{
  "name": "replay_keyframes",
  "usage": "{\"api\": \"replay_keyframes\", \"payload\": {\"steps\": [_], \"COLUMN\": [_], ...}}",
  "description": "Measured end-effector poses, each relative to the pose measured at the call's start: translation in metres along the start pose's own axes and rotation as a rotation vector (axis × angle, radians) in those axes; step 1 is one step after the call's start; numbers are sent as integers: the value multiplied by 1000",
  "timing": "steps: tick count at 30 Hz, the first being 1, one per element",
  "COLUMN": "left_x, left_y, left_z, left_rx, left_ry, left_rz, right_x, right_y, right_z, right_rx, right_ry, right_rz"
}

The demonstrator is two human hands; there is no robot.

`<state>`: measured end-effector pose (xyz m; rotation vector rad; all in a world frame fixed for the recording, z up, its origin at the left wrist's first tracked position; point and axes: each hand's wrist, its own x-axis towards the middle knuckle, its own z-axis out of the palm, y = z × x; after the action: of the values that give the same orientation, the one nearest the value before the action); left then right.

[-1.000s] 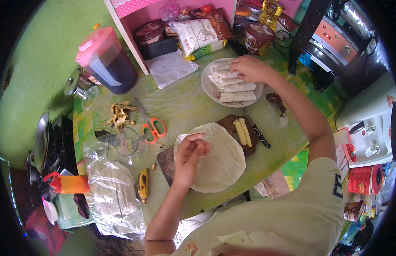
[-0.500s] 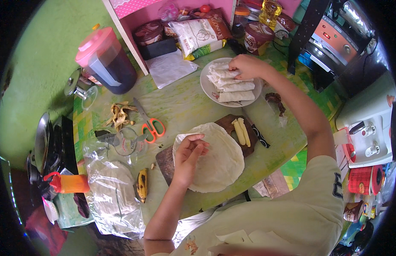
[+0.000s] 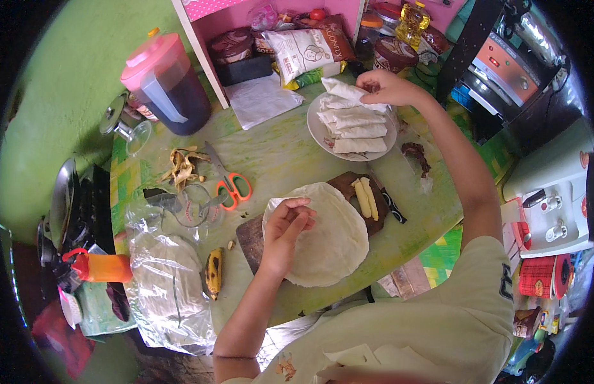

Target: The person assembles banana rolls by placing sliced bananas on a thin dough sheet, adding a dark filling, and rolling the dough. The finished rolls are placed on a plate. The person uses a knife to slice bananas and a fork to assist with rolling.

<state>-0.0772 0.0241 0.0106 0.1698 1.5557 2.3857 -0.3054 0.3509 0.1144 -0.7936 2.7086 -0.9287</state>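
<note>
At the far side of the table, my right hand (image 3: pixel 388 88) is closed on the right end of a white spring roll (image 3: pixel 344 90). The roll is tilted, its left end raised above several other rolls stacked on a white plate (image 3: pixel 316 131). My left hand (image 3: pixel 287 232) hovers over a round, thin wrapper (image 3: pixel 329 249), its fingers loosely curled and apart from the thumb, holding nothing. Beneath the wrapper lies a dark wooden board (image 3: pixel 251 242). Two peeled banana strips (image 3: pixel 365 198) rest on the board's right part, beside a black-handled knife (image 3: pixel 393 208).
Orange-handled scissors (image 3: pixel 233 189), banana peels (image 3: pixel 184 166) and a clear glass cup (image 3: pixel 193 206) lie left of the board. A ripe banana (image 3: pixel 213 274) sits near a plastic bag of wrappers (image 3: pixel 166 275). A pink-lidded pitcher (image 3: pixel 166 86) stands at the back left.
My right hand has shifted slightly right, and the top roll under its fingers is now tilted with its left end up. My left hand stays over the wrapper. The whole view has shifted slightly.
</note>
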Motion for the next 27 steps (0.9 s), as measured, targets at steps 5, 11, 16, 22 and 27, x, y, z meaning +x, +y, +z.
{"api": "replay_keyframes", "payload": {"steps": [5,11,16,22,27], "left_x": [-2,-1,0,-3,-5], "left_y": [-3,-1,-2,-2,3], "left_z": [-1,11,9,12,16], "left_rx": [6,46,-163,-205,-241], "left_ry": [-4,-82,-129,-9,13], "left_rz": [-26,131,85,7,-26], "right_x": [-27,-72,-92,-103,-108], "right_y": [-47,-101,-131,-140,-141], "right_z": [34,126,157,164,175], "right_rx": [579,1159,1381,711,509], "right_ry": [18,-396,-365,-71,259], "right_rz": [135,273,332,91,43]}}
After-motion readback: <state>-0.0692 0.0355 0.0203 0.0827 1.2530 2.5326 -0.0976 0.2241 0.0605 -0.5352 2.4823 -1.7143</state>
